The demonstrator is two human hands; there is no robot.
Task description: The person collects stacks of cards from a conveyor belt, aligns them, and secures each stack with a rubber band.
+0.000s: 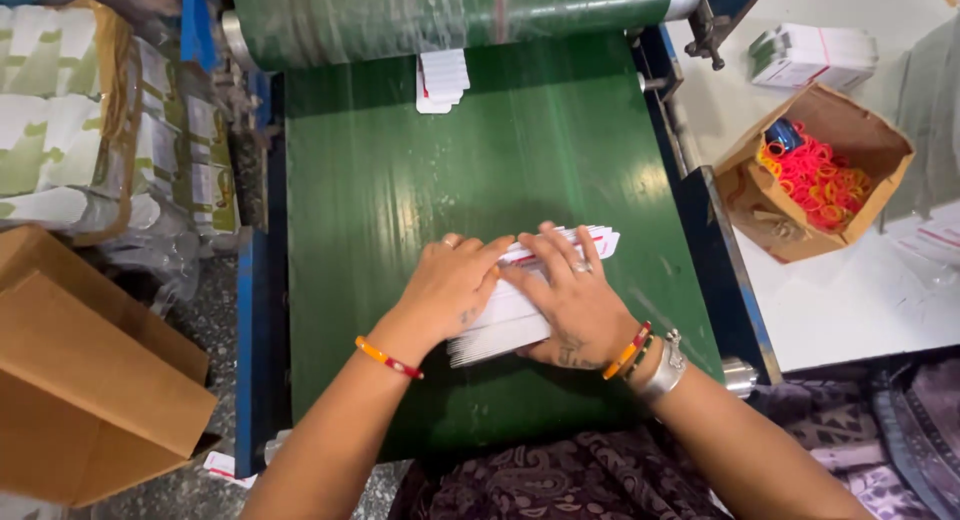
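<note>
Both forearms bare, no sleeves visible from my feed. Left hand (pixel 447 285): thin orange thread band on the wrist with a red segment, small dark tattoo near the base of the thumb. Right hand (pixel 572 302): ring on one of the fingers (pixel 581 268), larger dark tattoo just above the wrist, stacked wristwear there, red-orange bangle, dark green one, then a silver metal band. Lap clothing is dark purple with paisley print.

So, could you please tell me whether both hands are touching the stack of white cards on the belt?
Touching: the head view shows the left hand and right hand pressed flat on the stack.
</note>
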